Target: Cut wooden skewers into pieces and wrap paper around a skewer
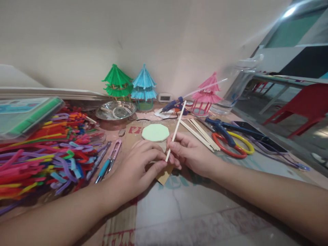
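A thin pale wooden stick [178,124] slants up and to the right between my hands. My right hand [191,150] pinches it near its lower part with thumb and fingers. At its lower end, my left hand [146,162] has thumb and forefinger closed at the tip. A small brown piece [164,176], like paper or card, pokes out below my fingers; whether a hand grips it is hidden. Just beyond my hands lies a light green many-sided disc [155,132]. Several more sticks [202,133] lie beside my right hand.
Colourful pipe cleaners [38,160] and a plastic case [30,116] fill the left. Cutters [111,159], a metal bowl [115,111], and green [118,82], blue [144,85] and pink [208,90] little pagodas stand around. A glue gun [174,105], scissors [230,145], pliers [221,128] and phone [258,136] lie rightward.
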A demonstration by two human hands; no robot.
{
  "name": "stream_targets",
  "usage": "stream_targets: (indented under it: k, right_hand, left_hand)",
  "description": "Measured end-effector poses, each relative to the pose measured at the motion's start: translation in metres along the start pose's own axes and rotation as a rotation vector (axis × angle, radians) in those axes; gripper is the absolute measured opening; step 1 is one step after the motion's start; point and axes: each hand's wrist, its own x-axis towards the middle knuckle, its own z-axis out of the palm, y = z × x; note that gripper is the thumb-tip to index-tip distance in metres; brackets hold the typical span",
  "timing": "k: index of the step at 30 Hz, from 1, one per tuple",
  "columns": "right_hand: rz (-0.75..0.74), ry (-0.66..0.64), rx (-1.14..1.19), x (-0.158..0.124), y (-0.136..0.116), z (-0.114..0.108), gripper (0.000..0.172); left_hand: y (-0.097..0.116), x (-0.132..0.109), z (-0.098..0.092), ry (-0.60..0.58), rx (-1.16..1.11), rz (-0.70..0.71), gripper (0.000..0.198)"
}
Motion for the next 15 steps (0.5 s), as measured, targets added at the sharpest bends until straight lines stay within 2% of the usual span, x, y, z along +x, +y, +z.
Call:
stream_targets:
  k: [10,15]
  right_hand:
    - [-0.01,0.038,-0.181,0.0,-0.002,0.01,0.043]
    - [-0.025,0.051,-0.243,0.002,-0.001,0.015,0.031]
  left_hand:
    - [-0.003,-0.002,-0.002,-0.027,0.009,-0.041,0.008]
    - [-0.002,-0.004,-0.003,-0.064,0.019,-0.071,0.014]
